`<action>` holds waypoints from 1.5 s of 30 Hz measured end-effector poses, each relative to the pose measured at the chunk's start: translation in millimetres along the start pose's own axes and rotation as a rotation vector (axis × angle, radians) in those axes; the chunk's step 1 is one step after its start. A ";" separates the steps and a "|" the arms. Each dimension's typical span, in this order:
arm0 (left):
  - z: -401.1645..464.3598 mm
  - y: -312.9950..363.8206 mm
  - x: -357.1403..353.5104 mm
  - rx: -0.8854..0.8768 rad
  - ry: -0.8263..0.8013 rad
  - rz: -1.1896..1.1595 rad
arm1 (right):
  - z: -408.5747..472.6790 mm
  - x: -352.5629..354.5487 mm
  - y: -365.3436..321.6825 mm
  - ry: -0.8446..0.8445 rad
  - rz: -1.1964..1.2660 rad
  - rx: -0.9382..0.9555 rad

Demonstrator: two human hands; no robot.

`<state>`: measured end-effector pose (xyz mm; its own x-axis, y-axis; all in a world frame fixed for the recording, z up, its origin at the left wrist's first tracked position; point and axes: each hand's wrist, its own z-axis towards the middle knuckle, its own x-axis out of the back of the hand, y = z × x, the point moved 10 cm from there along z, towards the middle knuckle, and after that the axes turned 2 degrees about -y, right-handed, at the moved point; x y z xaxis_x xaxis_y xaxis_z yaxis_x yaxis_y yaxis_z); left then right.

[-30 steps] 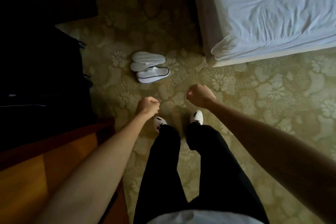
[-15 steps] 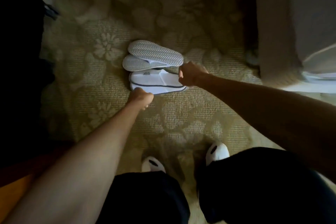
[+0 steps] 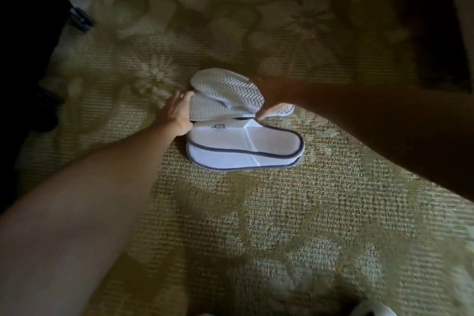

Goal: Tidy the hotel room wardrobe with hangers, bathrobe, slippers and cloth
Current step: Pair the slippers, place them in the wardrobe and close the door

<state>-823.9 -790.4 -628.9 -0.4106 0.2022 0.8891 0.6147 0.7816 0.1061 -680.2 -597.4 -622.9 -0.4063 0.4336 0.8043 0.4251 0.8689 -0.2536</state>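
Observation:
White hotel slippers lie in a small heap on the patterned carpet (image 3: 256,213). Two lie sole-up (image 3: 225,87) at the back, showing grey ribbed soles. A flat pair with dark piping (image 3: 243,149) lies stacked in front, face up. My left hand (image 3: 177,110) reaches in from the left, fingers spread, touching the left end of the sole-up slippers. My right hand (image 3: 266,95) comes from the right, dark and blurred, with its fingers on the right end of the top sole-up slipper. Whether it grips the slipper I cannot tell.
A dark bag or case (image 3: 30,33) fills the left edge. A dark piece of furniture (image 3: 436,20) stands at the upper right. The toe of my white shoe (image 3: 372,309) shows at the bottom edge.
I have bent down closer to the slippers. Both hands, fists before, have reached the heap: the left opened onto the sole-up slippers, the right moved onto the top one.

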 end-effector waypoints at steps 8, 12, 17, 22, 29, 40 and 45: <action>2.1 -16.9 11.1 -0.144 0.212 -0.277 | -5.8 -13.7 2.7 0.203 0.077 0.049; 12.6 -18.2 46.6 -0.009 0.284 -0.600 | -19.4 17.6 17.9 0.153 0.554 0.071; 11.7 14.7 102.6 -0.042 0.424 -0.972 | -56.3 27.0 30.0 0.052 0.982 -0.009; 4.1 41.1 92.6 -0.050 0.324 -1.100 | -90.6 7.9 53.2 0.132 1.233 -0.077; 2.6 109.9 30.9 -0.038 -0.041 -1.032 | -134.3 -22.0 126.2 0.296 1.377 -0.272; 4.9 228.4 -22.0 -0.133 -0.265 -1.011 | -201.2 -58.4 221.2 0.408 1.352 -0.481; 3.1 256.2 -44.9 -0.148 -0.314 -0.962 | -206.1 -73.3 228.5 0.352 1.323 -0.490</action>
<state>-650.0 -597.4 -643.0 -0.9189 -0.3101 0.2437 -0.0003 0.6184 0.7859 -386.6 -479.9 -629.1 0.6793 0.6941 0.2383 0.5813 -0.3107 -0.7520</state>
